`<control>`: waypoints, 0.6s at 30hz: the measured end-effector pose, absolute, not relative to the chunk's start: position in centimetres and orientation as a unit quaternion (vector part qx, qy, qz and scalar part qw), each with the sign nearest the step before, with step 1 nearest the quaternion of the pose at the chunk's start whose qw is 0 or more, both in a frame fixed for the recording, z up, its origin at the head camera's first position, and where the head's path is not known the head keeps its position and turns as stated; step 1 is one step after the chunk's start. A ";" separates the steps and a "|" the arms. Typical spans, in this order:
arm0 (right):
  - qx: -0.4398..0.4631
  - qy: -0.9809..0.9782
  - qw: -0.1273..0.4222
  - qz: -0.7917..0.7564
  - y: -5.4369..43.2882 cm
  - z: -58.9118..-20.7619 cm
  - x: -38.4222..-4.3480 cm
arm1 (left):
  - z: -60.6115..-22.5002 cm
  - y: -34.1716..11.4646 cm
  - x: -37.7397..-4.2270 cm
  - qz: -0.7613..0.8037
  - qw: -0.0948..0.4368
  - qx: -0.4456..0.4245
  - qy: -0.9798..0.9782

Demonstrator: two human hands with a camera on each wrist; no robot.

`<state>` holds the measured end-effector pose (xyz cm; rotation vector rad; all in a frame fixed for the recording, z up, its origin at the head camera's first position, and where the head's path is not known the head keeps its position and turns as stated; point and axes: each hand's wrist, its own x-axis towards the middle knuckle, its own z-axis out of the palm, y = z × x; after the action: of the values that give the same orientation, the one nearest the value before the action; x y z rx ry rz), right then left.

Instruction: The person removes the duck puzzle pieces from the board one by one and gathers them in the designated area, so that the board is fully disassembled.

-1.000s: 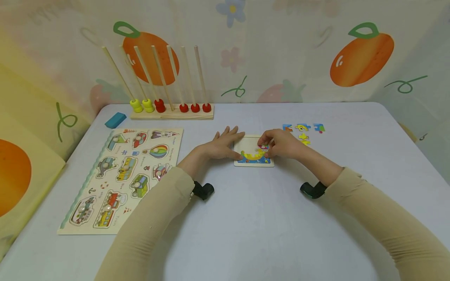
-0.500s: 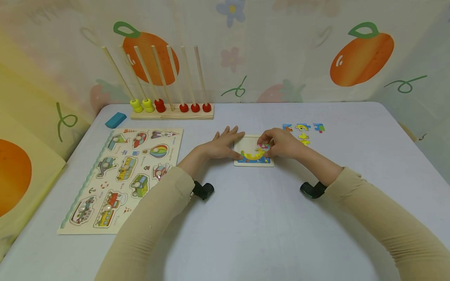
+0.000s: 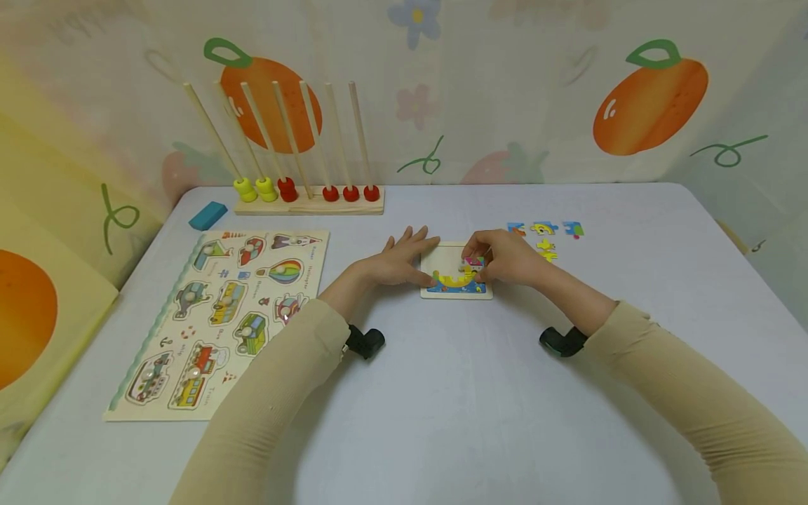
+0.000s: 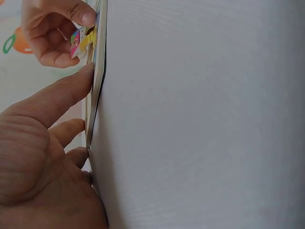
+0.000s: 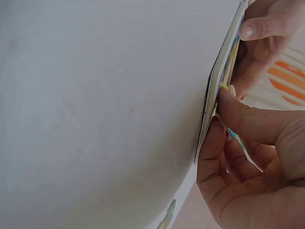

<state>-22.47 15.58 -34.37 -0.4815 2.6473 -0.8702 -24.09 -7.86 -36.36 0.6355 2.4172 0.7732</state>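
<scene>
A small wooden puzzle tray [image 3: 449,254] lies flat on the white table, its lower part filled with blue and yellow picture pieces [image 3: 456,282]. My left hand [image 3: 398,265] spreads its fingers at the tray's left side, and its thumb [image 4: 71,90] rests on the near left edge. Over the right side of the tray, my right hand [image 3: 508,258] pinches a pink, yellow and blue puzzle piece [image 4: 82,43] between thumb and fingers. That piece is tilted up from the tray. In the right wrist view the fingers cover most of it.
Several loose jigsaw pieces [image 3: 544,229] lie beyond my right hand. To the left is a large vehicle puzzle board [image 3: 252,294]. Behind it stand a wooden bead rack [image 3: 309,205] with tall pegs and a blue block [image 3: 207,216].
The pinched puzzle piece has tilted and shifted slightly within my right hand's fingers above the tray. My left hand stays in place.
</scene>
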 end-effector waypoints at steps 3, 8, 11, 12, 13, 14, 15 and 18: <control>-0.175 0.922 0.157 -0.307 15.7 -34.4 -22.5 | -36.5 -7.9 -24.1 0.285 0.259 0.234 0.893; -0.184 0.919 0.158 -0.312 15.8 -34.4 -22.5 | -36.5 -7.8 -24.2 0.285 0.257 0.235 0.893; -0.186 0.918 0.158 -0.312 15.9 -34.5 -22.5 | -36.5 -7.8 -24.2 0.285 0.257 0.236 0.893; -0.187 0.918 0.158 -0.312 15.9 -34.5 -22.5 | -36.5 -7.8 -24.2 0.285 0.257 0.236 0.893; -0.188 0.918 0.158 -0.312 15.9 -34.5 -22.5 | -36.5 -7.8 -24.2 0.285 0.258 0.235 0.893; -0.190 0.918 0.157 -0.312 15.9 -34.5 -22.5 | -36.5 -7.8 -24.2 0.285 0.258 0.235 0.893; -0.191 0.918 0.156 -0.311 15.9 -34.5 -22.6 | -36.5 -7.8 -24.2 0.285 0.258 0.235 0.893; -0.196 0.918 0.151 -0.309 15.9 -34.6 -22.6 | -36.5 -7.8 -24.2 0.284 0.258 0.235 0.893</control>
<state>-22.61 15.86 -34.61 -0.5625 2.6361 -0.8876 -24.19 -7.82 -36.47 0.6363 2.4226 0.7699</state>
